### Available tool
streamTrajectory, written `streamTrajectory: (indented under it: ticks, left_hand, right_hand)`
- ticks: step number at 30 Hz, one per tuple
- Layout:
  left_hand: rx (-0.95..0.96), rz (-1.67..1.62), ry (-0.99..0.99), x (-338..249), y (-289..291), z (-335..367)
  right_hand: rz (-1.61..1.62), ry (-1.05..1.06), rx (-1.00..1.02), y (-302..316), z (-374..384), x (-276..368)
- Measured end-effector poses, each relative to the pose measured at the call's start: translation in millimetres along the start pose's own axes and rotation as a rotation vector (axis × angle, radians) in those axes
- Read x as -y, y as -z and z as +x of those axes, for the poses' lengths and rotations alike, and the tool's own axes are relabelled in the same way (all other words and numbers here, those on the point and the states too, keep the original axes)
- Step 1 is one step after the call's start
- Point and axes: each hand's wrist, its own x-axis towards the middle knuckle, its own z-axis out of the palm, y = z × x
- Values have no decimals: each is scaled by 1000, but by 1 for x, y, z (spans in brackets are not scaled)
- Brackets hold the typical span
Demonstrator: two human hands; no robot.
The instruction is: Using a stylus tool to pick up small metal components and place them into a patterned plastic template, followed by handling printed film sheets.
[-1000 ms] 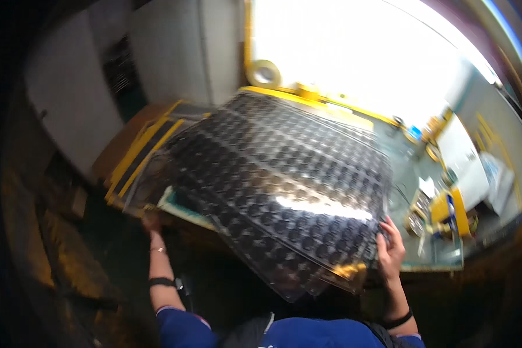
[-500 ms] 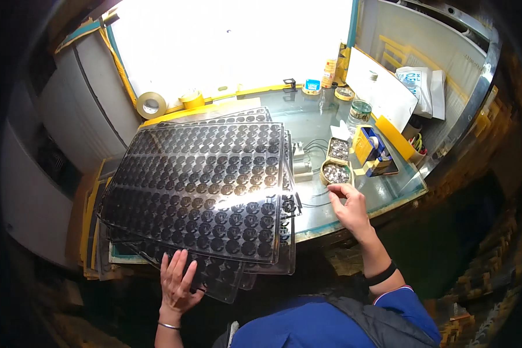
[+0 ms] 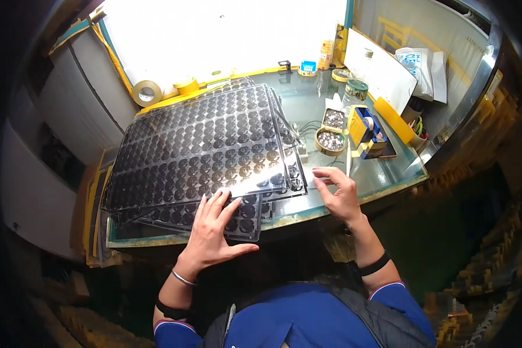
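A stack of black plastic trays (image 3: 197,145) with rows of round cavities lies askew on the glass-topped table. My left hand (image 3: 214,232) is open, its fingers spread over the stack's near edge and its thumb out to the right. To the right of the trays, my right hand (image 3: 341,196) hovers above the table with thumb and forefinger drawn together. Whatever is in that pinch is too small to make out. Just beyond it stand a round tin (image 3: 330,141) and a squarer box (image 3: 334,118), both filled with small shiny pieces.
A blue and yellow tape dispenser (image 3: 365,130) stands right of the tins, near a lidded jar (image 3: 356,90). Tape rolls (image 3: 147,93) sit at the back left. A bright white panel (image 3: 220,40) rises behind the table. The table's front edge (image 3: 307,216) runs below my right hand.
The trays have shifted away from me, up onto the table, and their lower sheets overhang less. My left hand has moved forward and right with them. My right hand has drawn back from the round tin.
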Motion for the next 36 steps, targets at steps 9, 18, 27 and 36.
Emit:
streamTrajectory:
  ticks: [9,18,27,36]
  left_hand:
    - [-171,162,65,25,-11,31]
    - [-115,176,72,41,-18,38]
    - [-478,-116,258,48,-8,32]
    - [-772,-223,284,43,9,11]
  right_hand:
    - [-99,164,107,-15,-3,12]
    - [-165,297,94,-21,-6,16]
    - [-222,438,323,-24,-5,26]
    - [-254,485,567,-55,-14,35]
